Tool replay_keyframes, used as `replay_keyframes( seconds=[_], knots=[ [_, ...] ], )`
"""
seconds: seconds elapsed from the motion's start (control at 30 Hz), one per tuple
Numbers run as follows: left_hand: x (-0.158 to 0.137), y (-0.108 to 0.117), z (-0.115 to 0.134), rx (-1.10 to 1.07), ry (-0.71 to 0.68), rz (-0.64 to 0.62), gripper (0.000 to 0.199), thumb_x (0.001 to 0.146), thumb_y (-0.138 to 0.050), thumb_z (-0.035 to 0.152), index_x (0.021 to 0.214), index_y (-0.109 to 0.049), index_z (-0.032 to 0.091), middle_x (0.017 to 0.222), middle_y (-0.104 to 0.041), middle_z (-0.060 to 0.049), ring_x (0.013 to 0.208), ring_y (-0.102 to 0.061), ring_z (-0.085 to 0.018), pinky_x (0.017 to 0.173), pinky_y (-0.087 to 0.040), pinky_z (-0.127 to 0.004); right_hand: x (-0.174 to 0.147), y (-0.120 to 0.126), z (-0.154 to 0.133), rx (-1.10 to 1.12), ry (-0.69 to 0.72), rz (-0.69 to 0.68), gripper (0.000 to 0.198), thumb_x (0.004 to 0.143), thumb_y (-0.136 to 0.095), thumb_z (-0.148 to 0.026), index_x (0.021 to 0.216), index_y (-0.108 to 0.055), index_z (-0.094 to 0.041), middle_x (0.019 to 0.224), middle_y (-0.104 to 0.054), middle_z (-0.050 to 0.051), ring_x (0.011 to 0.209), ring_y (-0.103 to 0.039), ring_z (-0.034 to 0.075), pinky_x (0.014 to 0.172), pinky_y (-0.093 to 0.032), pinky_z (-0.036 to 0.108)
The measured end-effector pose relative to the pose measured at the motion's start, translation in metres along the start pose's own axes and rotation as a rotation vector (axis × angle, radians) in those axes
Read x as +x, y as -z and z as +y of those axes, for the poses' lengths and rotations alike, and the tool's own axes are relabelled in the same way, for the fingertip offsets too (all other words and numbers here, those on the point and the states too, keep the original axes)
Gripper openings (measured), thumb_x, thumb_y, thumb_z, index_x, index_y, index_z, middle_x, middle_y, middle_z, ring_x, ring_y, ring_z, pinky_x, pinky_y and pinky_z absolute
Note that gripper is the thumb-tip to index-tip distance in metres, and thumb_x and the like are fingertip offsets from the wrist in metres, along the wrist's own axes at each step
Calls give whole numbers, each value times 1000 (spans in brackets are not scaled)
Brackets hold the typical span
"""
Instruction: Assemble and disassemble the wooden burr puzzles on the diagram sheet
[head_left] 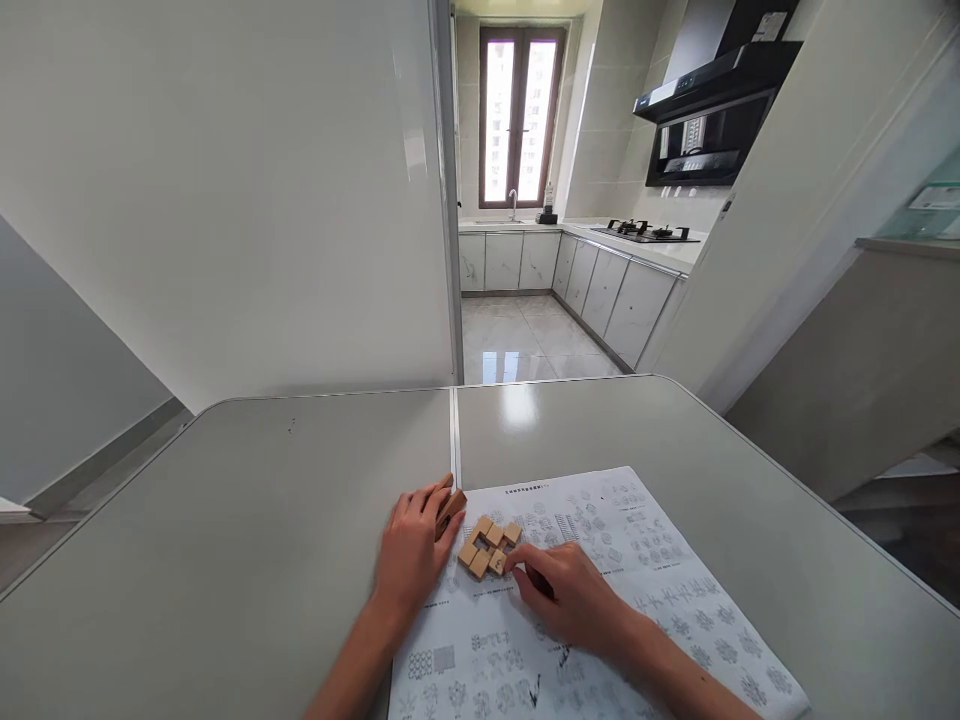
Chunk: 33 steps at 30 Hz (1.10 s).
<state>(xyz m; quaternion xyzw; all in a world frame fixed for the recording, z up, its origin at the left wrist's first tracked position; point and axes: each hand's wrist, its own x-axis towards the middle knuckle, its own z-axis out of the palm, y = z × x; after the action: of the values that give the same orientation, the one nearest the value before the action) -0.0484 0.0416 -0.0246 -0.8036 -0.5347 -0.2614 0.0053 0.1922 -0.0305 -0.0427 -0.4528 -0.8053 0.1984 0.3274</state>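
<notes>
Table (225, 520) on the left, bare-topped, pale. Left hand (409, 540) near the middle, thumb and fingers closed around brown wooden sticks (451, 510) at the sheet's left edge. Just right of it, blocks (478, 560) — light wood, clustered, with a gap in the middle — lying on the sheet's left part. Right hand (570, 595) next, fingers curled, thumb and forefinger narrow at the blocks' right side; can't tell if it grips one. Sheet (652, 555) under it, printed with small diagrams, reaching near right. Far off — window (523, 117), then hob (649, 232), far right.
</notes>
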Motion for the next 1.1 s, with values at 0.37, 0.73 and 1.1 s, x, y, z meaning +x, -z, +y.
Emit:
replay_keyframes(
  seconds=[0.37,0.73,1.1],
  knots=[
    [-1,1,3,84,3,-41,29,103,-54,39,125,-63,22,125,-69,-8,104,-63,-28,83,-56,-40,0,-1,2,-4,0,-3,18,100,-49,-20,100,-66,-22,56,-45,-9,48,-39,10,56,-31,23],
    [0,-1,2,131,2,14,26,103,-55,35,124,-62,20,122,-70,-9,103,-65,-28,82,-58,-40,0,2,0,9,-12,-6,18,99,-49,-19,99,-67,-22,56,-47,-8,48,-38,10,56,-31,23],
    [-1,-4,0,168,-21,45,28,109,-39,35,120,-60,19,120,-68,-11,101,-66,-26,80,-57,-38,-1,1,1,4,-6,-6,18,100,-48,-19,100,-66,-22,55,-46,-8,47,-37,10,55,-30,23]
  ],
)
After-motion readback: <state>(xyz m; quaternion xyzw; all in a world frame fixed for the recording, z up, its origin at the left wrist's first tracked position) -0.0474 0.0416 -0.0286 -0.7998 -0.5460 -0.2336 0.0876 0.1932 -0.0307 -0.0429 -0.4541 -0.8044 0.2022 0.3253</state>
